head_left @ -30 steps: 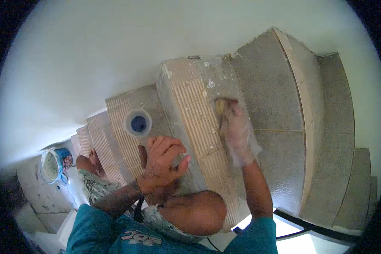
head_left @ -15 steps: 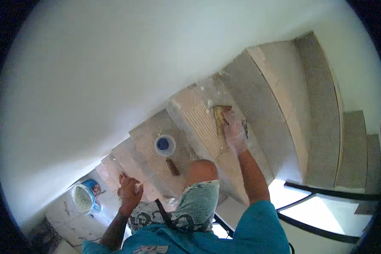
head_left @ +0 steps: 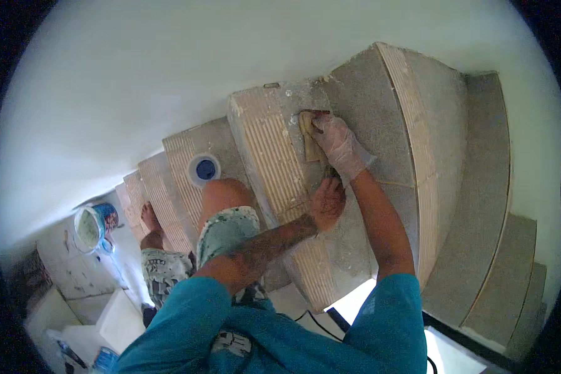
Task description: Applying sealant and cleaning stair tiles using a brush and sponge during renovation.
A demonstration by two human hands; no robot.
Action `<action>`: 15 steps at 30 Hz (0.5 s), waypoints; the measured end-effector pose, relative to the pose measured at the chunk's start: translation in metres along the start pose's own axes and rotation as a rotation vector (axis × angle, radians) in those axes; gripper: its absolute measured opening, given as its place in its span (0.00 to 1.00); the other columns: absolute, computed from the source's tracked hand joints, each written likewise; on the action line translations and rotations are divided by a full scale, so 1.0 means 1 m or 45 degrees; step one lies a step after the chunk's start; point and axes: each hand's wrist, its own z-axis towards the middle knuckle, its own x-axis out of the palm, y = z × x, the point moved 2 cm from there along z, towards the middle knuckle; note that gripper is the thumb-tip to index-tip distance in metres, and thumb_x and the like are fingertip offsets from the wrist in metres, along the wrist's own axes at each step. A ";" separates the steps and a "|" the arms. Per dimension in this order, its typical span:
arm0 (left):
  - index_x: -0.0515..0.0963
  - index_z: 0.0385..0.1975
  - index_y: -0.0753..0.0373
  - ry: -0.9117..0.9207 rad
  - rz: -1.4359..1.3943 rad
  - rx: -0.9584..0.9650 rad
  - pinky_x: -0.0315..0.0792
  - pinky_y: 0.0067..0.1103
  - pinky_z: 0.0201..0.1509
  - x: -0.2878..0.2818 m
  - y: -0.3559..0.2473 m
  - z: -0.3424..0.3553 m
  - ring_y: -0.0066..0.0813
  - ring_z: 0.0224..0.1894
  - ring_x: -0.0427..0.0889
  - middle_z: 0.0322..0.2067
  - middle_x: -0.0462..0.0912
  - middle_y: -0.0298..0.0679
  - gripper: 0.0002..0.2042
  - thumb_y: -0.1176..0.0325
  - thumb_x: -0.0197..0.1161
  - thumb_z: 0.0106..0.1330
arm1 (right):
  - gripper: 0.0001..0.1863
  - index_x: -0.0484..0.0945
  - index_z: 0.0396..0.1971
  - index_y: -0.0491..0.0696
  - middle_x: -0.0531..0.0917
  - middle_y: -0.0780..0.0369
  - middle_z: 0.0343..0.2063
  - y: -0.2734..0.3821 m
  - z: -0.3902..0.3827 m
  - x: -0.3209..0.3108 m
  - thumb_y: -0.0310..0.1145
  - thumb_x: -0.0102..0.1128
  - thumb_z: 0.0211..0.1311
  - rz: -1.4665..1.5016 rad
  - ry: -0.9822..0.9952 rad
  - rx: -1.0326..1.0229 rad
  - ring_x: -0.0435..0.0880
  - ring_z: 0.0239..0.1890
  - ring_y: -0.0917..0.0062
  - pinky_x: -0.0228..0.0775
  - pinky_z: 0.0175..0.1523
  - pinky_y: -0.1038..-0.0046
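Observation:
My right hand (head_left: 344, 146), in a clear plastic glove, is closed on a yellowish cloth (head_left: 311, 144) with a dark brown edge at its top. It presses the cloth to the tread of a stair step (head_left: 349, 234), beside the ribbed beige strip (head_left: 271, 156) along the step's front. My bare left hand (head_left: 327, 202) is just below the glove, near the cloth's lower end. Its fingers are bent together around a small dark thing, mostly hidden. A white round tub (head_left: 191, 165) with blue inside stands on a lower step, to the left.
A blue-and-white bucket (head_left: 110, 216) stands on the floor at the far left. A pale wall (head_left: 137, 81) runs along the stairs. Higher steps (head_left: 474, 187) curve up at the right, above a black railing (head_left: 467, 346). My bent knee (head_left: 225, 199) is beside the tub.
My left hand has come from the lower left across to beside my right hand. My right hand and the cloth have shifted up the picture as the view turned. My knee hides the brown block.

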 end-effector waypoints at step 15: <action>0.65 0.56 0.60 -0.884 2.142 0.341 0.59 0.30 0.64 -0.032 0.055 0.047 0.33 0.57 0.68 0.55 0.69 0.41 0.23 0.52 0.42 0.67 | 0.14 0.78 0.38 0.43 0.79 0.52 0.39 -0.039 -0.020 0.002 0.32 0.60 0.49 0.117 0.015 0.144 0.77 0.42 0.58 0.70 0.47 0.64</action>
